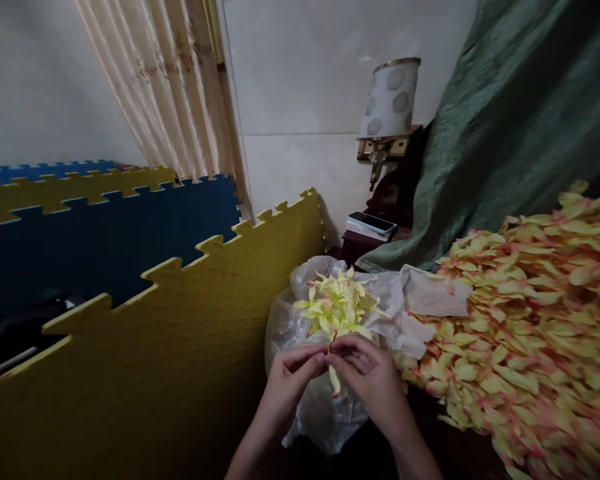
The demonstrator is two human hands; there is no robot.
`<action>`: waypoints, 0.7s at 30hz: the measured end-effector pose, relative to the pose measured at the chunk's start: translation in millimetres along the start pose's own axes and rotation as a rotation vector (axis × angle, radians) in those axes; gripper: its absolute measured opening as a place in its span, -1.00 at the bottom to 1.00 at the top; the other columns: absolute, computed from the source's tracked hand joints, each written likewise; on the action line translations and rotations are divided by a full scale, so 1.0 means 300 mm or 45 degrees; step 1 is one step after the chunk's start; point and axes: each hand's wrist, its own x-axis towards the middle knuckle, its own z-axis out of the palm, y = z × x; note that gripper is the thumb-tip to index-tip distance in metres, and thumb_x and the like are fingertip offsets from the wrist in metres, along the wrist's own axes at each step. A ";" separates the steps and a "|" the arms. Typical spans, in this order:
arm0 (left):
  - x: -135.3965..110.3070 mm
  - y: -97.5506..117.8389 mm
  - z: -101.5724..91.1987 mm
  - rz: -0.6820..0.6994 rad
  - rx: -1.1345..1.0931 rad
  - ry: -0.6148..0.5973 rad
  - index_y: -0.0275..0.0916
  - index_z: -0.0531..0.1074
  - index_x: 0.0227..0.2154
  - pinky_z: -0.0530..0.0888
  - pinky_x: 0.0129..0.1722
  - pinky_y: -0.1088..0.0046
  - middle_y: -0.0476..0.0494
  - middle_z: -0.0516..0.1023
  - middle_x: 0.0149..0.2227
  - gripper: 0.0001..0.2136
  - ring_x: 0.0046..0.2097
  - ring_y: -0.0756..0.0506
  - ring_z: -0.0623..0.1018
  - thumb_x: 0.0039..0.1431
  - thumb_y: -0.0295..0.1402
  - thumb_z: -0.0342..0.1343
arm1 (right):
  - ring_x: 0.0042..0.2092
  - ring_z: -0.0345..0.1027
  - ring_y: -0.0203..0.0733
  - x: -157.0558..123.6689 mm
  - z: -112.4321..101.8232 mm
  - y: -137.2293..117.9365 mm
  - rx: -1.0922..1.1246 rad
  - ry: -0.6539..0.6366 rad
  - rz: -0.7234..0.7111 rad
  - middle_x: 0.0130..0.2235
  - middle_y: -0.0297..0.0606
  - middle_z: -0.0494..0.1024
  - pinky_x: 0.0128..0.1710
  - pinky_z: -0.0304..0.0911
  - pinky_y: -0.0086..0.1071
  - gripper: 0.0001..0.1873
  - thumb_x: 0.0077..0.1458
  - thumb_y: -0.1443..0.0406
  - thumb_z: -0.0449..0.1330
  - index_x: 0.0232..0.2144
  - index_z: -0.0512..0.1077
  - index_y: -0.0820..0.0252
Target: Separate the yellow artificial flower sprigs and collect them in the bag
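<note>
My left hand (289,379) and my right hand (367,375) meet at the fingertips low in the middle of the view. Between them they pinch a small yellow-green artificial flower piece (334,377), one petal hanging down below the fingers. Just above the hands sits a bunch of the same yellow-green artificial flowers (337,307) in an open clear plastic bag (300,327). Both hands have their fingers closed on the piece.
A big heap of yellow-and-pink artificial petals (535,320) fills the right side. Yellow (180,347) and blue foam puzzle mats (105,233) stand on the left. Behind are a green cloth (505,133), a wall lamp (393,100), a phone on a box (371,225) and a curtain (170,87).
</note>
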 end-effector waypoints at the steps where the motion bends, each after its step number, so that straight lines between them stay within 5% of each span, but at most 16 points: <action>1: -0.004 0.000 0.001 0.015 0.015 -0.046 -0.23 0.68 -0.38 0.45 -0.17 0.42 -0.23 0.67 -0.27 -0.80 -0.18 -0.17 0.56 -0.13 -0.29 0.37 | -0.34 0.52 -0.18 -0.002 -0.010 -0.001 0.030 0.017 0.035 -0.39 -0.29 0.58 -0.31 0.47 -0.37 -0.81 -0.09 0.20 0.38 -0.42 0.53 0.17; 8: -0.008 -0.006 0.014 0.037 0.008 -0.163 -0.16 0.68 -0.40 0.44 -0.22 0.43 -0.19 0.66 -0.32 -0.80 -0.22 -0.15 0.54 -0.20 -0.41 0.36 | -0.33 0.52 -0.18 -0.019 -0.047 -0.009 0.055 0.025 0.121 -0.39 -0.26 0.60 -0.27 0.46 -0.36 -0.82 -0.08 0.19 0.37 -0.42 0.57 0.18; 14: -0.018 -0.016 0.014 0.012 0.029 -0.209 -0.12 0.67 -0.35 0.39 -0.46 0.56 -0.14 0.62 -0.33 -0.80 -0.31 -0.08 0.49 -0.12 -0.45 0.32 | -0.33 0.52 -0.20 -0.036 -0.054 -0.002 0.154 0.042 0.239 -0.40 -0.27 0.62 -0.31 0.41 -0.43 -0.81 -0.12 0.18 0.41 -0.44 0.58 0.14; 21: -0.021 -0.024 0.008 0.016 0.024 -0.236 -0.12 0.67 -0.36 0.45 -0.43 0.49 -0.18 0.63 -0.30 -0.81 -0.28 -0.13 0.52 -0.12 -0.42 0.33 | -0.38 0.47 -0.26 -0.051 -0.050 -0.038 0.251 0.098 0.351 -0.45 -0.31 0.61 -0.33 0.35 -0.47 -0.80 -0.20 0.19 0.45 -0.48 0.60 0.14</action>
